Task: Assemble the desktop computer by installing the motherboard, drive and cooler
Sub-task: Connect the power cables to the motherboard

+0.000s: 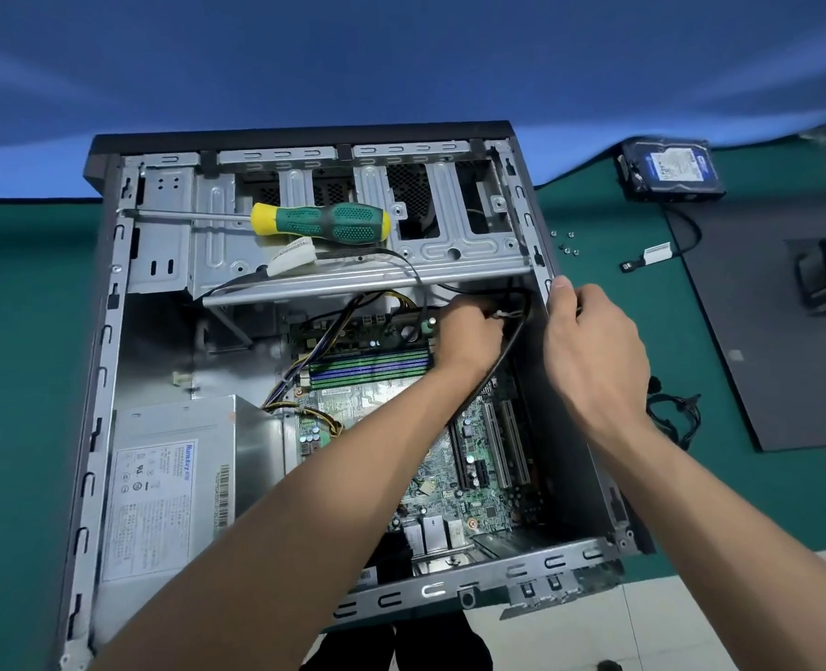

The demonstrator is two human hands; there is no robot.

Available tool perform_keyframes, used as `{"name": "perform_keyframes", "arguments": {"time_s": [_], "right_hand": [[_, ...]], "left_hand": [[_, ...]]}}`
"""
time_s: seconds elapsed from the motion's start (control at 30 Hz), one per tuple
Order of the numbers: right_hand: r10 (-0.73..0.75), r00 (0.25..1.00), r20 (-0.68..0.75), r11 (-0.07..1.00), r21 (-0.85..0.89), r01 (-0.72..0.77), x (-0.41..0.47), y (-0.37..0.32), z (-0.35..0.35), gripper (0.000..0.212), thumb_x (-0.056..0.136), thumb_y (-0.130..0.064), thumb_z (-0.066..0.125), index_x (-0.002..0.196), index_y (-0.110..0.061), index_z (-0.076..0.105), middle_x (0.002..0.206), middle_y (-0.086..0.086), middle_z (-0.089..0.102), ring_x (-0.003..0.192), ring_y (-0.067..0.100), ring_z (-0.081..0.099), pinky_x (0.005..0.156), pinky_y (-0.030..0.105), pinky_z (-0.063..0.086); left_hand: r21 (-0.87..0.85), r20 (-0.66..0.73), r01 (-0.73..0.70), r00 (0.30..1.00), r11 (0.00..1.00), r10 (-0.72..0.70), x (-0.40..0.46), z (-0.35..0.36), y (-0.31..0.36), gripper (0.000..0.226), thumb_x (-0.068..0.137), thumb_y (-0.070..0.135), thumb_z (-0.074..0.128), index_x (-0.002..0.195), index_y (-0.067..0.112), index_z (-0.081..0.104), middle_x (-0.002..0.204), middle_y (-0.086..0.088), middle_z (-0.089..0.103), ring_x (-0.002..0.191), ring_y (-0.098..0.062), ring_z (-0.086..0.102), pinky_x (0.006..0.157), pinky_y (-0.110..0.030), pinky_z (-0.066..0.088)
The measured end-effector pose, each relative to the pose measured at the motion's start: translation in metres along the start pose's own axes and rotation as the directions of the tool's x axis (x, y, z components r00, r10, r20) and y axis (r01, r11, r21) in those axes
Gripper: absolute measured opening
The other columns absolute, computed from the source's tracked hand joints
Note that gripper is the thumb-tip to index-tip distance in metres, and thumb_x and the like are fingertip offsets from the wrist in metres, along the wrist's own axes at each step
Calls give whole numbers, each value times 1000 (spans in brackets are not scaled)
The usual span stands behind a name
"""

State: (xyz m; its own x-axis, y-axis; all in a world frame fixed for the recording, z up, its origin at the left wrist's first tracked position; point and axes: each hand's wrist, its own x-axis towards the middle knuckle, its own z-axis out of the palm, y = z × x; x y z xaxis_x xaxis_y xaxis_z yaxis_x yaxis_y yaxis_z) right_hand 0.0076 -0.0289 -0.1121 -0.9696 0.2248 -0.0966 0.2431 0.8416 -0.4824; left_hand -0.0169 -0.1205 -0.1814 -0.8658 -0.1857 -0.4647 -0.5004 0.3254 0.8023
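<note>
The left hand reaches deep into the open grey metal computer case, fingers curled around a black cable above the seated green motherboard. The right hand grips the case's edge, probably steadying it. The blue-labelled hard drive waits on the green worktop.

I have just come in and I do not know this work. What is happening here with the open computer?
A person is assembling a desktop computer case that lies open on a green mat. The motherboard already sits inside. The left hand reaches in and holds a black cable near the board's top edge, while the right hand grips the case's side rim. A screwdriver rests on the drive cage. The hard drive still lies outside.
</note>
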Motion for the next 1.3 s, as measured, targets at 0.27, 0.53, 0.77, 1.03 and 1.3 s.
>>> {"name": "perform_keyframes", "arguments": {"time_s": [0.27, 0.53, 0.77, 1.03, 1.3], "right_hand": [[5, 1000, 6, 1000, 6, -5, 1, 0, -1, 42, 98, -47, 24, 83, -15, 47, 85, 5, 56, 77, 28, 48, 67, 36, 33], [16, 1000, 7, 1000, 7, -16, 1, 0, -1, 42, 98, -48, 25, 83, -16, 48, 84, 5, 56, 77, 29, 48, 67, 37, 34], [21, 1000, 3, 1000, 0, -21, 0, -1, -1, 43, 98, -48, 25, 82, -15, 48, 82, 4, 55, 76, 29, 47, 67, 36, 32], [16, 1000, 4, 1000, -4, -16, 0, -2, -2, 44, 98, -47, 24, 82, -15, 49, 85, 6, 58, 78, 29, 50, 68, 37, 34], [21, 1000, 6, 1000, -11, -21, -1, -3, -1, 43, 98, -48, 25, 82, -16, 47, 87, 7, 58, 78, 30, 49, 68, 37, 34]], "left_hand": [[273, 0, -136, 990, 952, 141, -5, 0, -7, 11, 85, 7, 56, 85, -2, 64, 87, -21, 67, 80, -35, 61, 62, -30, 38], [369, -56, -124, 986, 921, 155, -8, -1, -10, 21, 88, 13, 57, 68, 10, 53, 60, -5, 49, 63, -25, 48, 59, -29, 33], [75, -13, -99, 995, 992, 101, -2, -7, -17, 17, 84, 19, 67, 98, 10, 74, 90, -9, 72, 79, -22, 63, 63, -21, 41], [95, 35, -116, 993, 989, 113, 1, -8, -17, 17, 84, 18, 67, 97, 10, 73, 91, -10, 72, 84, -26, 64, 69, -26, 48], [163, 47, -170, 985, 972, 165, -3, -3, -15, 10, 85, 12, 62, 84, 5, 69, 78, -14, 67, 74, -29, 62, 59, -28, 39]]}}
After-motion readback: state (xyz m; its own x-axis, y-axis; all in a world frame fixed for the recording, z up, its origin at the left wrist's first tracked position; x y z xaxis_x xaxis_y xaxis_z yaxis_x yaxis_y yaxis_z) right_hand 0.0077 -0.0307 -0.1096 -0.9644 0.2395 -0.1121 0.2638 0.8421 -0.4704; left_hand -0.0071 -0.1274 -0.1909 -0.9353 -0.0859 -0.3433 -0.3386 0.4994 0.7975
